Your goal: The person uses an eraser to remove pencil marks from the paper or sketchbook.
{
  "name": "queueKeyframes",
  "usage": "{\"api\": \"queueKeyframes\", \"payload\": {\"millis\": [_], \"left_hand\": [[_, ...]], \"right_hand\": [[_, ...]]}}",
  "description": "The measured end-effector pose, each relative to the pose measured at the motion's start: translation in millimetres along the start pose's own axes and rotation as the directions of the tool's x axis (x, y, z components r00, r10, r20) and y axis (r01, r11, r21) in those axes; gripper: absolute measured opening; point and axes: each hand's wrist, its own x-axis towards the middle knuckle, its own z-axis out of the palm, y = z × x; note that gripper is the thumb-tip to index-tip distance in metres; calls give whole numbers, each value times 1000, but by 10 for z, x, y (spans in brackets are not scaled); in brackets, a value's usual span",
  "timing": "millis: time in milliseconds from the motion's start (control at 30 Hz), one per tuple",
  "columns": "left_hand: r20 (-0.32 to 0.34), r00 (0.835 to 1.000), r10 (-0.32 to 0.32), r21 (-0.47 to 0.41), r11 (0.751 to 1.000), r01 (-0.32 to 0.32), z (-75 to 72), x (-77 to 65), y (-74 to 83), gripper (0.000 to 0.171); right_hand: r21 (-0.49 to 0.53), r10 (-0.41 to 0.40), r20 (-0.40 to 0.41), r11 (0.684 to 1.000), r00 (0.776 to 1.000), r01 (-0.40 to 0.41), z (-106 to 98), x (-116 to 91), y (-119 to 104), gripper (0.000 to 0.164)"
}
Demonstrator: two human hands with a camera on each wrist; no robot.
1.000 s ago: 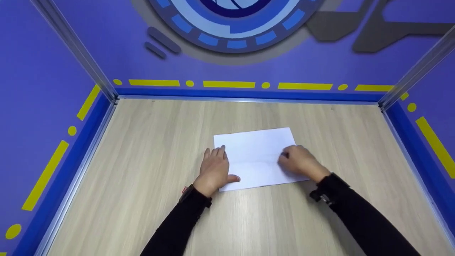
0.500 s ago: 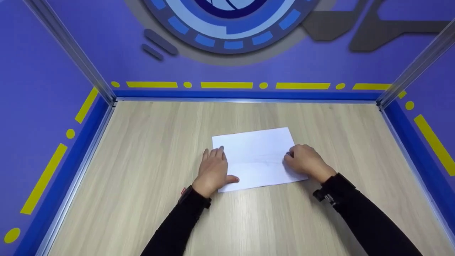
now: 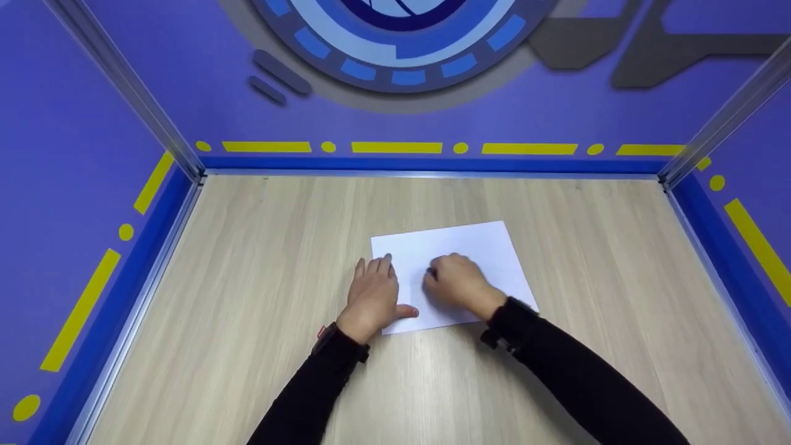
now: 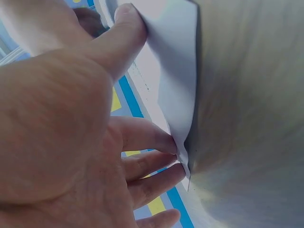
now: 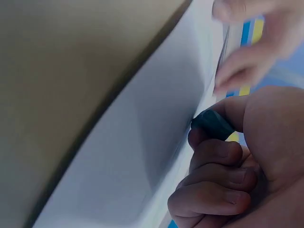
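A white sheet of paper (image 3: 488, 244) lies slightly turned on the wooden table. My left hand (image 3: 372, 296) rests on its left edge, fingers spread and fairly straight, thumb out on the sheet. In the left wrist view the paper edge (image 4: 179, 85) buckles a little by the fingertips. My right hand (image 3: 457, 281) is over the middle of the paper with its fingers curled. Between thumb and index finger it pinches a small dark teal block (image 5: 213, 124), which touches or nearly touches the sheet. Most of the block is hidden by the fingers.
The wooden tabletop (image 3: 259, 278) is bounded by purple-blue panels (image 3: 395, 133) with yellow dashes at the back and both sides. Metal rails (image 3: 432, 174) run along the table's edges. A black band with a small device sits on each wrist.
My right hand slid a little right along the paper, then swept left to its middle, still pinching the block. My left hand and the sheet have stayed in place.
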Motion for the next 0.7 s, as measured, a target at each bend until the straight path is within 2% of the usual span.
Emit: {"api": "queueKeyframes", "payload": {"millis": [167,333,500,700], "left_hand": [[-33,999,20,15,1000,-20,15,0,-15,116],[-25,1000,17,17,1000,-16,4,-10,-4,115],[-2,1000,-1,37,999,1,2,-7,-9,118],[18,1000,-7,32,999,7,1,-8,-11,119]], "right_hand": [[-2,-47,38,999,998,47,139,149,-299,35],[-17,-35,55,999,998,36,150,188,-304,32],[8,0,36,1000,999,-1,67,117,-25,35],[63,61,4,996,998,-62,-163,-98,536,38]]}}
